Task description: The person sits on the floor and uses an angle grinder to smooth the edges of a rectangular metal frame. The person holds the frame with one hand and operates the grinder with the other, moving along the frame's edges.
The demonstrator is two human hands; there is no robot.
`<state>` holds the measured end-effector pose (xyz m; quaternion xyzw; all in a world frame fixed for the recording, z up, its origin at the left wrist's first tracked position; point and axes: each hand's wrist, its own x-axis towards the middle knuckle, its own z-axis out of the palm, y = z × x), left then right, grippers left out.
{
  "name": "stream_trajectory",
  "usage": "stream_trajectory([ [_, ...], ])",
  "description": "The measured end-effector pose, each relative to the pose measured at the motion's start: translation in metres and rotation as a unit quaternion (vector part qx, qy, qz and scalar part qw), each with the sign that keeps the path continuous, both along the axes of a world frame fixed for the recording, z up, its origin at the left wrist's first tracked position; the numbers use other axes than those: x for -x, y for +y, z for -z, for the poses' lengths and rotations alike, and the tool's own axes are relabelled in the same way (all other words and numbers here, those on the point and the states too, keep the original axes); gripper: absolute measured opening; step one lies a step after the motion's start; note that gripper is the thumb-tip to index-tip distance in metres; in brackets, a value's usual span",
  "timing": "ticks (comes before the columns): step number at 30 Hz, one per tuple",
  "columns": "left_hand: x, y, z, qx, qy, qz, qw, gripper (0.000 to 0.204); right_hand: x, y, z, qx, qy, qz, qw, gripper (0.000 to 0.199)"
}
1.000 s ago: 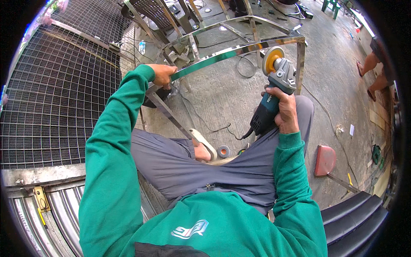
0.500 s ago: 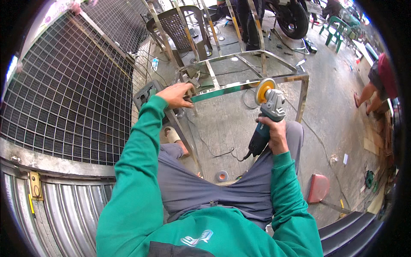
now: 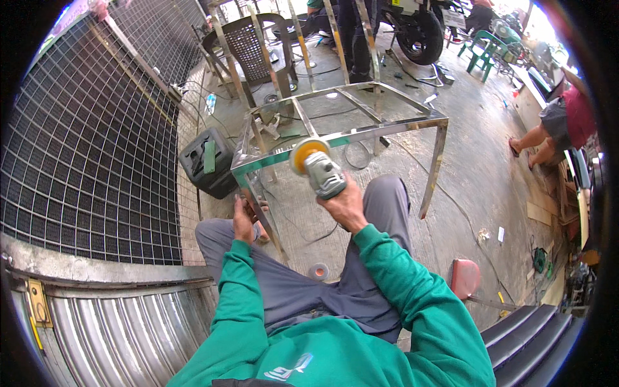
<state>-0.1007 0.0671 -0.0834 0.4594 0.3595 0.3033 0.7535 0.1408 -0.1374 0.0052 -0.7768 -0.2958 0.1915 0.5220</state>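
A bare metal chair frame (image 3: 380,131) stands before my knees, its front rail shiny. My left hand (image 3: 244,220) is closed around its left front leg (image 3: 269,226), just below the corner. With my right hand (image 3: 346,205) I grip an angle grinder (image 3: 325,178) by its body. The grinder's yellow-backed disc (image 3: 303,157) is at the front rail, left of its middle; I cannot tell whether it touches the metal. Most of the grinder's handle is hidden behind my right hand. On the floor between my legs lies a small round disc (image 3: 318,271).
A dark tool case (image 3: 222,184) sits left of the frame, beside a wire mesh panel (image 3: 90,142). Behind are a dark plastic chair (image 3: 255,48), a standing person's legs (image 3: 353,48) and a motorbike wheel (image 3: 419,39). Another person (image 3: 574,119) is at the right. Cords cross the floor.
The grinder has swung left in my right hand, from the rail's right part to left of its middle. My left hand has dropped from the frame's corner onto the leg.
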Motion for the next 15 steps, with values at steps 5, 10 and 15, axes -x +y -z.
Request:
stream_trajectory([
  [5, -0.011, 0.005, 0.011, 0.016, -0.013, -0.037, 0.999, 0.067, 0.015, 0.008, -0.011, 0.025, -0.024, -0.040, 0.999, 0.066],
  [10, -0.017, 0.010, 0.024, 0.040, -0.046, -0.039, 0.997, 0.057, 0.011, 0.007, -0.001, -0.032, 0.041, 0.025, 0.998, 0.065],
  [15, -0.017, 0.007, 0.022, 0.023, -0.065, -0.037, 0.997, 0.053, -0.001, 0.002, -0.002, -0.006, 0.018, 0.045, 0.999, 0.056],
])
